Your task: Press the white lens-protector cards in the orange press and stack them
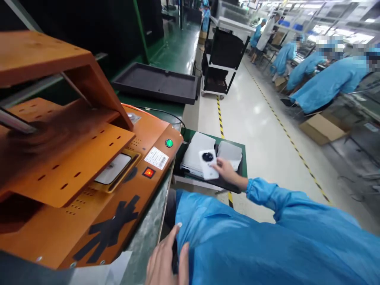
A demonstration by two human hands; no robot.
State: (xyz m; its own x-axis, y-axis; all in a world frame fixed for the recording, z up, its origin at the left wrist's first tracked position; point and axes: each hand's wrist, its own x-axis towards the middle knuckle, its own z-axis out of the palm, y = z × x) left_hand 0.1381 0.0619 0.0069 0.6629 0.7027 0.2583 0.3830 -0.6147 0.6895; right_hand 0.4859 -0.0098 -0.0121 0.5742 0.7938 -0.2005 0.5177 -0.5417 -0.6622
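Observation:
My right hand [227,172] grips the lower right edge of a white phone back cover [211,171] with a round black camera ring. It holds the cover above a stack of pale grey sheets [197,152] on a low green-topped stand. A second pale grey stack [230,152] lies just beyond my fingers. My left hand [166,257] is low in view at the bench edge, beside my blue gown, thumb and fingers apart. On my left stands an orange press machine [157,130]; a whitish panel [113,168] rests in its fixture, partly covered by the upper plate.
A green button [169,143] and a lit red switch [149,172] sit on the machine's front. Behind it lies a black tray [157,83]. A wheeled rack [222,59] stands in the aisle. Several people in blue gowns work at right, near a cardboard box [323,128].

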